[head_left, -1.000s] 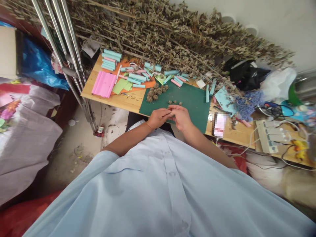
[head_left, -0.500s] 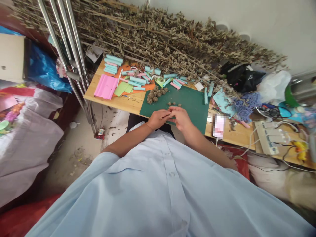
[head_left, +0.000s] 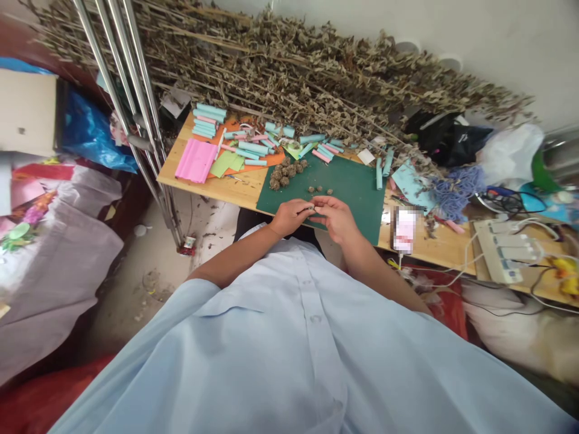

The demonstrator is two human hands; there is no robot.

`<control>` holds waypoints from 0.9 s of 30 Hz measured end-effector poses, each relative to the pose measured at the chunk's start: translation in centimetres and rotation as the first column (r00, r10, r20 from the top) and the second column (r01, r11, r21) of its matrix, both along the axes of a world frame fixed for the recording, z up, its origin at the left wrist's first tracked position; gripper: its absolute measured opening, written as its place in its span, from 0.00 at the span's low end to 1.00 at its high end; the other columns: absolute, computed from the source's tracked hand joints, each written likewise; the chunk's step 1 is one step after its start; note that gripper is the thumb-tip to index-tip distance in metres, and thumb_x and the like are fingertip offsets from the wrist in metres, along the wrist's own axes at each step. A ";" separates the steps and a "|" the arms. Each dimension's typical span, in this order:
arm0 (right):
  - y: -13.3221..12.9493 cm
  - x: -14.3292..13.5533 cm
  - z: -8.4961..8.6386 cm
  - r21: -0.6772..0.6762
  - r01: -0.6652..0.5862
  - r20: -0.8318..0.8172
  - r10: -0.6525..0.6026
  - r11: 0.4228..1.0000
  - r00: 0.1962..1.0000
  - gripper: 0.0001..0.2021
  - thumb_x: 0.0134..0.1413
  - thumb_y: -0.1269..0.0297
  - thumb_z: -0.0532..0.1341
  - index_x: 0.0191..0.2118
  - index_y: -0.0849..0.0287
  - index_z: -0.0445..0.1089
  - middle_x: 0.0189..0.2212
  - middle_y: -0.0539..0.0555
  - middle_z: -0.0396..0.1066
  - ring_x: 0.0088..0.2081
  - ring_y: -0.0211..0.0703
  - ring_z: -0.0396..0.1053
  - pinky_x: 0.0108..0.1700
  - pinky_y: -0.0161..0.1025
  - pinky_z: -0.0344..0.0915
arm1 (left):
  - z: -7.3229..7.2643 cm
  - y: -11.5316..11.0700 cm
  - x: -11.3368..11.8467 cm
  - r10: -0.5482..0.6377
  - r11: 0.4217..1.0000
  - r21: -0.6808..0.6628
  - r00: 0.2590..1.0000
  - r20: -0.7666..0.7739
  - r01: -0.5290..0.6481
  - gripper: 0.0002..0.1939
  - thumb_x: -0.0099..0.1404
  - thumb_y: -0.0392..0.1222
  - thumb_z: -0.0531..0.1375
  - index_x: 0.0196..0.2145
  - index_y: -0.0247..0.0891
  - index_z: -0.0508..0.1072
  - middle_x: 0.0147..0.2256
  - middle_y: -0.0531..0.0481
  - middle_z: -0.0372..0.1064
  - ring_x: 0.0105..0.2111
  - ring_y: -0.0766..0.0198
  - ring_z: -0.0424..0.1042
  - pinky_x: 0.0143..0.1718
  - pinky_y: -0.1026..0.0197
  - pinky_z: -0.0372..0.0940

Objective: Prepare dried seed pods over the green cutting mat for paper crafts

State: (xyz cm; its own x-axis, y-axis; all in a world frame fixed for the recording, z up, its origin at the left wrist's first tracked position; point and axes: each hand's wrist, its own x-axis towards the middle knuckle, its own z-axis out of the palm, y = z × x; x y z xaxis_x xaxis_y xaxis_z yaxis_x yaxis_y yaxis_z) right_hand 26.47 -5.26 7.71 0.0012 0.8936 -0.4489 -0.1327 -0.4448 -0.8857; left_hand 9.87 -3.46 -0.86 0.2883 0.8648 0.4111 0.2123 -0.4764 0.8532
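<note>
My left hand (head_left: 289, 217) and my right hand (head_left: 335, 217) meet over the front edge of the green mat (head_left: 353, 187). The fingers of both are pinched together around something tiny at the fingertips, too small to name. Just beyond them on the mat lie several small brown balls (head_left: 319, 189). A heap of bigger, crumbly brown clumps (head_left: 284, 173) sits at the mat's back left.
Rolled blue and pink papers (head_left: 253, 146) and a pink sheet (head_left: 196, 160) lie left and behind. Dried plant stalks (head_left: 289, 60) span the back. At the right are a phone (head_left: 404, 230) and a power strip (head_left: 497, 250). Metal crutches (head_left: 131, 90) stand left.
The fingers of my right hand have spread slightly and shifted a little to the right at the fingertips. My left hand has stayed nearly in place. The view has shifted slightly.
</note>
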 end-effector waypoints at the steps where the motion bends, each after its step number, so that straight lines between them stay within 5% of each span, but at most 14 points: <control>1: 0.1 0.0 0.0 0.007 -0.006 0.009 0.006 1.000 1.000 0.19 0.38 0.62 0.74 0.41 0.52 0.78 0.40 0.50 0.79 0.42 0.44 0.76 0.43 0.43 0.75 | 0.0 0.0 0.0 0.003 1.000 -0.002 1.000 0.006 -0.003 0.11 0.74 0.45 0.63 0.46 0.39 0.84 0.44 0.44 0.82 0.45 0.62 0.80 0.50 0.60 0.73; 17: -0.3 -0.2 0.0 0.046 -0.023 0.090 0.018 0.999 0.996 0.18 0.40 0.58 0.73 0.40 0.54 0.78 0.37 0.49 0.79 0.38 0.42 0.75 0.45 0.43 0.73 | 0.5 0.0 -0.2 0.017 0.990 -0.143 0.999 0.043 -0.011 0.12 0.68 0.48 0.69 0.41 0.35 0.84 0.33 0.48 0.80 0.33 0.66 0.76 0.38 0.64 0.69; 27: -0.5 -0.2 0.3 0.012 -0.044 0.082 0.042 0.999 0.996 0.20 0.39 0.57 0.74 0.41 0.54 0.77 0.36 0.49 0.78 0.39 0.43 0.75 0.48 0.45 0.73 | 0.5 0.2 -0.5 -0.060 0.998 -0.035 0.998 0.001 0.060 0.16 0.73 0.53 0.64 0.46 0.39 0.85 0.40 0.45 0.82 0.41 0.63 0.79 0.47 0.61 0.71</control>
State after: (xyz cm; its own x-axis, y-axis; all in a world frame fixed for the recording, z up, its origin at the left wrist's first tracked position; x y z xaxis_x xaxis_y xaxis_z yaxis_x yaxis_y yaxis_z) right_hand 26.31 -5.78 7.99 -0.0012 0.8995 -0.4368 -0.0407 -0.4365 -0.8988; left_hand 9.42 -3.26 -0.37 0.3397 0.8598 0.3812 0.1844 -0.4583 0.8695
